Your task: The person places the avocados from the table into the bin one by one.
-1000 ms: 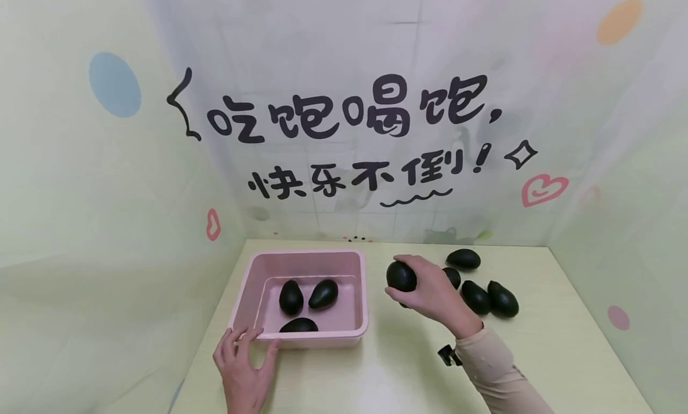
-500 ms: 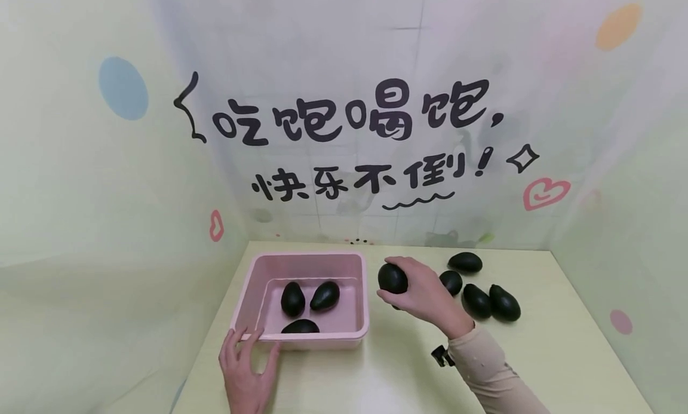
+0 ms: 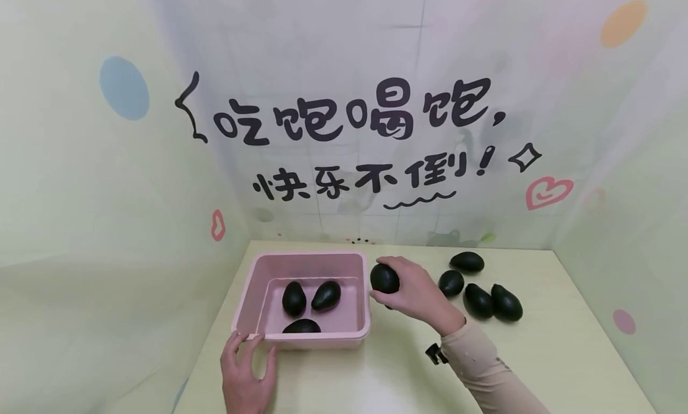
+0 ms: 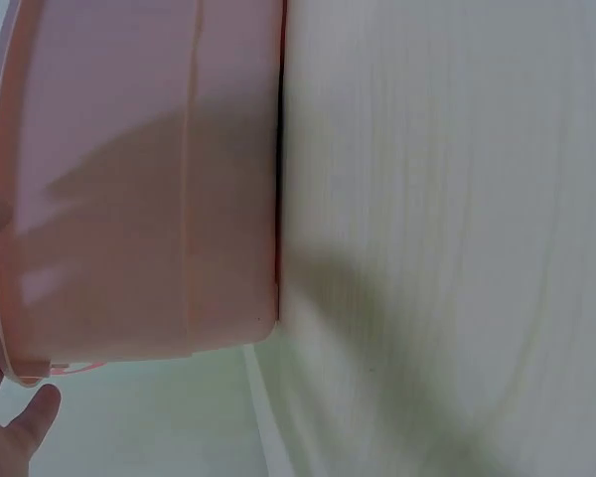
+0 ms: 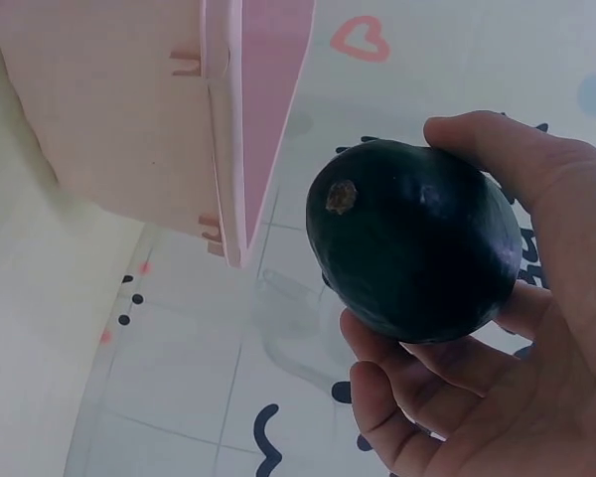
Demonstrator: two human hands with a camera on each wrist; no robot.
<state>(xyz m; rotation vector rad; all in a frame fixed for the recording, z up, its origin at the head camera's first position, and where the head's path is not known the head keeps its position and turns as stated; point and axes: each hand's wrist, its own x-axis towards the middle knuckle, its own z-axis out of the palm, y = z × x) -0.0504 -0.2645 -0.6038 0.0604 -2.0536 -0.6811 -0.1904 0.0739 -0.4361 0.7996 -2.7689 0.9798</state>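
Note:
My right hand (image 3: 419, 294) grips a dark green avocado (image 3: 384, 279) between thumb and fingers, held up just right of a pink plastic bin (image 3: 312, 337). In the right wrist view the avocado (image 5: 412, 238) turns its stem end to the camera, beside the bin's outer wall (image 5: 109, 109). My left hand (image 3: 246, 375) holds the bin's front left rim, fingers bent over it and thumb at the front. The left wrist view shows fingertips (image 4: 42, 407) at the rim. Inside the bin lie an avocado (image 3: 294, 299), a second avocado (image 3: 326, 296) and a third avocado (image 3: 302, 326), partly hidden by the front wall.
To the right, several loose avocados lie on the pale wooden table (image 3: 398, 378); one avocado (image 3: 467, 262) sits at the back, another avocado (image 3: 507, 303) farthest right. A printed cloth backdrop (image 3: 344, 55) encloses the table at the back and both sides.
My right hand has moved left with the avocado, nearer the bin's right rim, uncovering an avocado on the table behind it. My left hand stays at the bin's front left corner.

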